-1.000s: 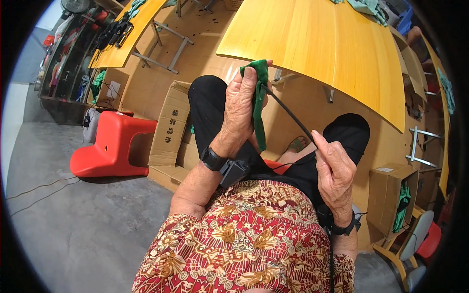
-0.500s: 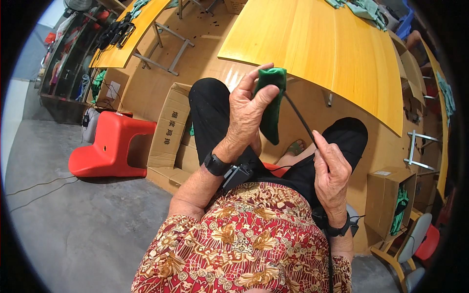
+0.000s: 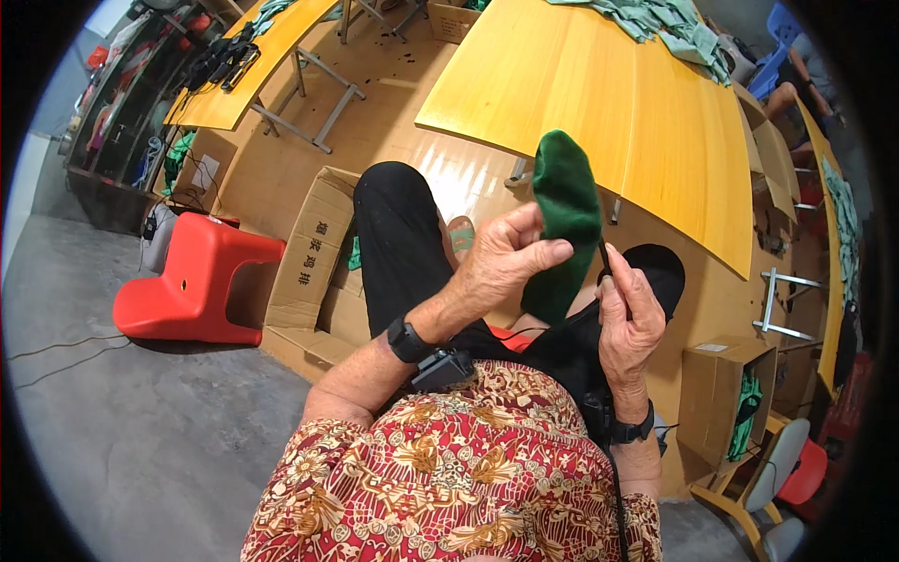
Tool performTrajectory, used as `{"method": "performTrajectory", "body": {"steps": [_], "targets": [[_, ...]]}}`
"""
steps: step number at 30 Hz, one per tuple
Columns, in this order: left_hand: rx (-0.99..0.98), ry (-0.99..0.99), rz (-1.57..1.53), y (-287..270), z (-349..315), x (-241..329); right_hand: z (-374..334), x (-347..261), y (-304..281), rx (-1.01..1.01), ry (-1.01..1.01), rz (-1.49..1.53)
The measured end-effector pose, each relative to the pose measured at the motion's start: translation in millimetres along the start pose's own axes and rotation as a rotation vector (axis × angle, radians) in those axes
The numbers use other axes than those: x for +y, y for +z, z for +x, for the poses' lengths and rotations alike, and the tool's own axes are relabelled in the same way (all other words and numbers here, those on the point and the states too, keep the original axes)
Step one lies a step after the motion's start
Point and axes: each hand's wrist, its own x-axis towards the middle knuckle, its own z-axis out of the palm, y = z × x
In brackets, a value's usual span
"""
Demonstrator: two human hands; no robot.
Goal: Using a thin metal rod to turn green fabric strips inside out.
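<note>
A narrow, dark green velvety cloth piece (image 3: 567, 201), rounded at its upper end, stands upright above my knees. My left hand (image 3: 506, 262) grips its left side, thumb in front and fingers partly hidden behind it. To its right, my right hand (image 3: 633, 318) is closed around a thin dark rod (image 3: 602, 251), pinched between the fingers. Only a short length of the rod shows beside the cloth's right edge. Whether its far end goes into or behind the cloth cannot be seen.
A yellow wooden table (image 3: 552, 84) is in front, with pale green cloths (image 3: 646, 23) at its far edge. An open cardboard box (image 3: 304, 262) and a red plastic chair (image 3: 183, 290) are at my left. Another box (image 3: 704, 398) holding green cloth stands at right.
The cloth piece has turned its broad side more toward me and shifted right, rising with its rounded end up. My left hand moved right and lower along it. Much less of the rod shows.
</note>
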Motion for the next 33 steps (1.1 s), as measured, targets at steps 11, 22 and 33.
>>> {"method": "performTrajectory", "body": {"steps": [11, 22, 33], "targets": [[0.173, 0.201, 0.210, -26.1, 8.3, 32.7, 2.0, 1.6, -6.5, -0.208, -0.080, -0.061], [0.094, 0.140, 0.186, -21.4, 7.2, 34.0, 4.5, 0.3, 7.3, -0.169, 0.015, 0.038], [0.173, 0.152, 0.157, -17.4, -3.8, 45.6, -3.7, 0.2, 8.7, -0.223, -0.037, 0.033]]}}
